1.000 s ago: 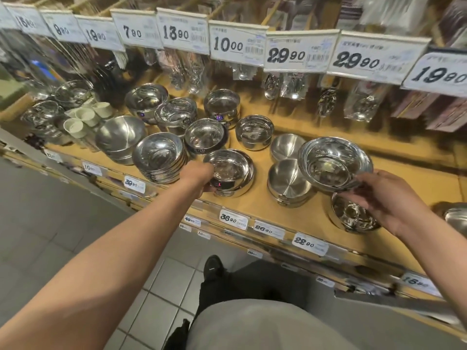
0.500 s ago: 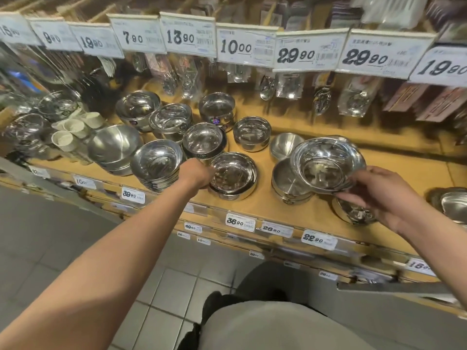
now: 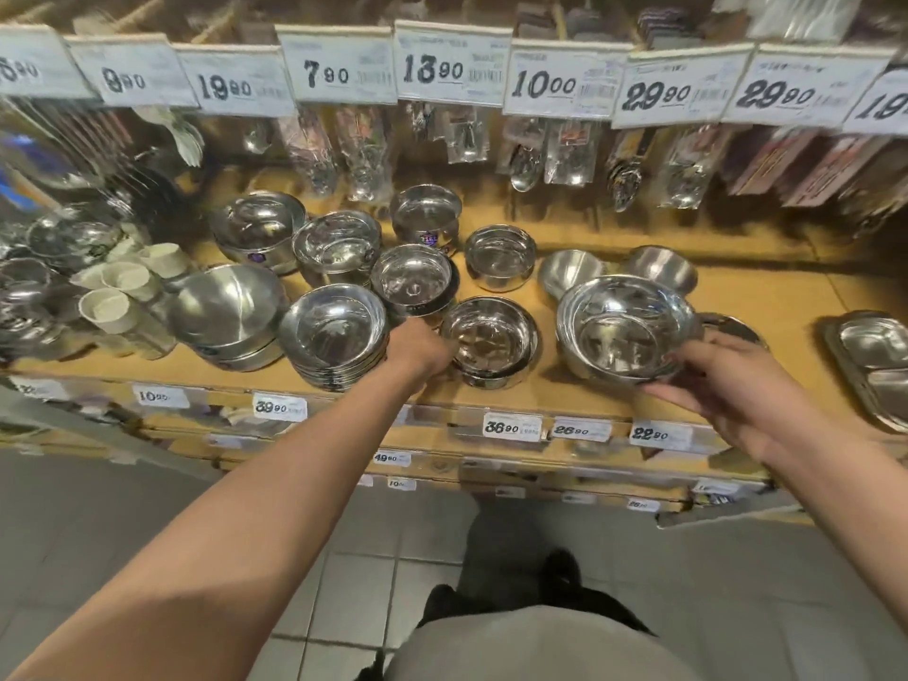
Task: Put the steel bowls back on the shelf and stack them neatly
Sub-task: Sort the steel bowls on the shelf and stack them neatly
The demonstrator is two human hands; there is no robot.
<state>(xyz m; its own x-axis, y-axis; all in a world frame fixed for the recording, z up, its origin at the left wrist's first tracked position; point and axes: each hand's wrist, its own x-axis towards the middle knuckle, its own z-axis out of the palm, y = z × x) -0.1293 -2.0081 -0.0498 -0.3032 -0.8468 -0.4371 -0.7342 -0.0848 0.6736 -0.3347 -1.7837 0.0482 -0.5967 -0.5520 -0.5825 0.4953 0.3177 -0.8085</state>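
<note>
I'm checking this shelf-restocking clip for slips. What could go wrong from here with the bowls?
1. The right hand holds the wide shiny steel bowl only by its near rim, so it may tip or drop.
2. The left hand sits between the stack of shallow steel bowls and the small round steel bowl; a nudge could shift either.

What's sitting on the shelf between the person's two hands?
In the head view, a small stack of steel bowls sits between the left hand and the right hand, which holds a wide steel bowl.
</note>
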